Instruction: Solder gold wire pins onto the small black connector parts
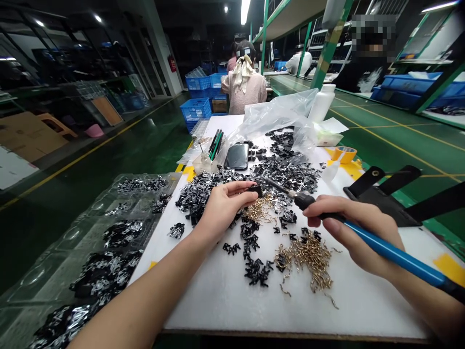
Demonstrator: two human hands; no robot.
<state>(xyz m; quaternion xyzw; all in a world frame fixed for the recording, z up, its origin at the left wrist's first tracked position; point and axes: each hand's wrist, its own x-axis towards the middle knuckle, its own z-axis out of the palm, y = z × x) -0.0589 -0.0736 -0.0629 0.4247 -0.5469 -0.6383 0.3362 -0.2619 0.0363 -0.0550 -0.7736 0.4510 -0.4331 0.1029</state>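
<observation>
The fingers (pixel 242 190) of the left hand (pixel 222 206) were pinched shut on a small black clip (pixel 255 190), held just above the table (pixel 225 295). The right hand (pixel 354 232) was curled tight round a blue-handled tool (pixel 392 253), its thin metal tip (pixel 279 186) pointing at the clip and almost touching it.

Just under both hands lay two loose heaps of brass-coloured hooks (pixel 308 259), one near the right wrist and a smaller one between the hands, with black clips (pixel 256 269) scattered around them. Behind the left hand a broad pile of black and silvery parts (pixel 286 169) spread across the white top.

Further back, a crumpled clear plastic bag (pixel 279 114) lay open, with more black pieces spilling from its mouth. A dark phone (pixel 237 156) lay flat beside a small clear cup (pixel 209 157) that held pens standing upright. A white bottle (pixel 321 103) stood behind the bag, and a roll of yellow tape (pixel 344 154) lay near the right edge.

To the left of the table, a clear moulded tray (pixel 72 242) carried clusters of finished black and silver parts in several of its round pockets. Blue crates (pixel 196 109) were stacked on the green floor beyond, near a person in a pink top (pixel 244 87) with their back turned.
</observation>
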